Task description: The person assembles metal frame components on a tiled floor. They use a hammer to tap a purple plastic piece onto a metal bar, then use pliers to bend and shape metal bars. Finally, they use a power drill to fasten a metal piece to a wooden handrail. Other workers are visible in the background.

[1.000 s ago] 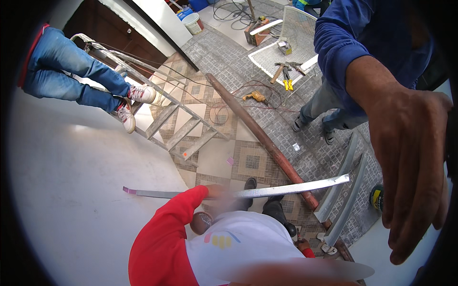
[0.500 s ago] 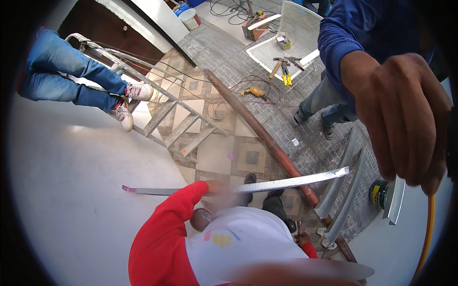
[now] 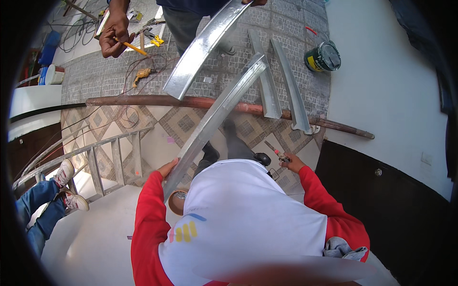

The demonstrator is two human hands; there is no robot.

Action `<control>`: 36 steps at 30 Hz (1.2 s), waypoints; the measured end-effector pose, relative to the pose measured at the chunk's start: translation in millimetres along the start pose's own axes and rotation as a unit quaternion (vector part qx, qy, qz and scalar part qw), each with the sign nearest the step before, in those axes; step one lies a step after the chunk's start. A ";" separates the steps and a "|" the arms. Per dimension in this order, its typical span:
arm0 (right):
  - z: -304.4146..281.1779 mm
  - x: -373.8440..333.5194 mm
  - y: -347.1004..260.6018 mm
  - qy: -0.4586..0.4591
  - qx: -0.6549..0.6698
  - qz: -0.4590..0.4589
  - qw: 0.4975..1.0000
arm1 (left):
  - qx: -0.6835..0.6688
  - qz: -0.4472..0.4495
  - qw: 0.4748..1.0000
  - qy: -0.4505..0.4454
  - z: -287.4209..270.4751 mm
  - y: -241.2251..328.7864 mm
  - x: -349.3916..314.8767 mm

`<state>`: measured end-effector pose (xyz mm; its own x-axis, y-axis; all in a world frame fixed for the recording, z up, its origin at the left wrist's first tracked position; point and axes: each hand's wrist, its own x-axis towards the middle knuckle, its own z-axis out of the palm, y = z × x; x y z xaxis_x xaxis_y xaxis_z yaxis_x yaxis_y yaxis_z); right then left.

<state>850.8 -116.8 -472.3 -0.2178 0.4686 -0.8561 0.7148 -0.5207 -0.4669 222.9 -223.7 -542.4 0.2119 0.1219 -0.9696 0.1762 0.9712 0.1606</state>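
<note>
Silver channel (image 3: 213,114) sits clamped in the left hand (image 3: 167,168); the right hand (image 3: 293,163) closes around a tool (image 3: 276,151); gripping nearer the channel's middle should steady it better.

Slim hand tool (image 3: 276,151) partly hidden by the right grip (image 3: 292,163)

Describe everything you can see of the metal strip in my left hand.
The strip is long, silvery and metal-looking, with a finely dotted face and smoother side. Your left hand grips it near its lower end; from there it slants toward the upper right, crossing in front of the reddish pipe.
</note>
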 end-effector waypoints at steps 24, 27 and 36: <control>-94.9 83.6 -220.4 0.348 -0.466 -0.158 0.798 | 0.081 0.034 0.995 0.046 -30.1 0.5 6.8; -104.3 94.5 -217.0 0.343 -0.494 -0.151 0.784 | 0.073 0.028 0.996 0.035 -25.6 5.8 -0.7; -112.3 94.9 -211.1 0.350 -0.493 -0.209 0.769 | 0.063 -0.003 0.998 0.020 -21.8 10.9 -9.1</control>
<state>753.9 117.7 -430.1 -0.4016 0.8965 -0.1870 0.9108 0.4123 0.0209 201.9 -209.7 -535.9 0.1723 0.1265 -0.9769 0.2978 0.9386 0.1740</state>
